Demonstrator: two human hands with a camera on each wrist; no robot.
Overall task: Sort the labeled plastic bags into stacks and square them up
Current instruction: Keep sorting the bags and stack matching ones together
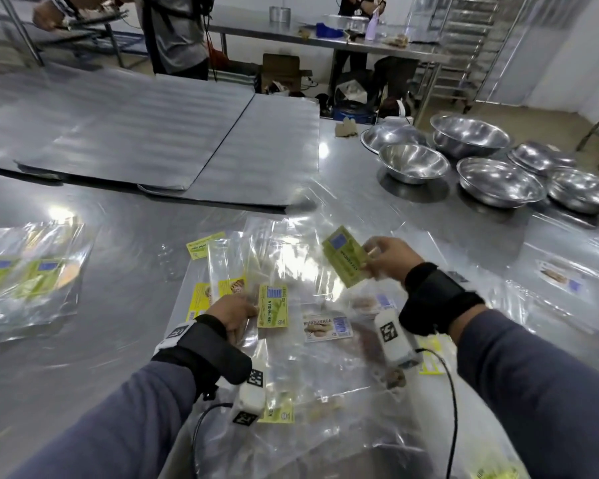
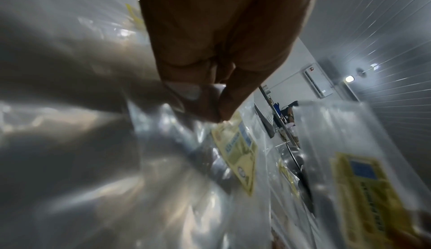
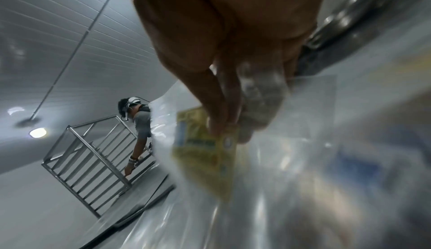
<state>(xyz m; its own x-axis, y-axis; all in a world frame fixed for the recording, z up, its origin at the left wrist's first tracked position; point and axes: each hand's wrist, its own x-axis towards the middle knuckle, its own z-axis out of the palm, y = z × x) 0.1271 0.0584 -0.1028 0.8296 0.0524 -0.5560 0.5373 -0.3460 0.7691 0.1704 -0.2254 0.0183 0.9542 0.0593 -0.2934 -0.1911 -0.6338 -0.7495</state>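
Observation:
A loose pile of clear plastic bags (image 1: 291, 271) with green, yellow and white labels covers the steel table (image 1: 125, 305) in front of me. My right hand (image 1: 370, 257) holds one green-labeled bag (image 1: 343, 257) lifted above the pile; in the right wrist view the right hand (image 3: 224, 129) pinches this bag (image 3: 205, 153) beside its label. My left hand (image 1: 242, 316) lies low on the pile next to a "KEK PANDAN" bag (image 1: 273, 305). The left hand (image 2: 218, 118) pinches the edge of a clear bag (image 2: 196, 91) in the left wrist view. A stack of green-labeled bags (image 1: 32, 271) lies far left, and white-labeled bags (image 1: 561, 278) far right.
Several steel bowls (image 1: 471, 136) stand at the back right of the table. Flat metal sheets (image 1: 153, 133) lie across the back left. Two people (image 1: 177, 32) work at another table (image 1: 325, 39) behind, near a wire rack (image 1: 464, 46).

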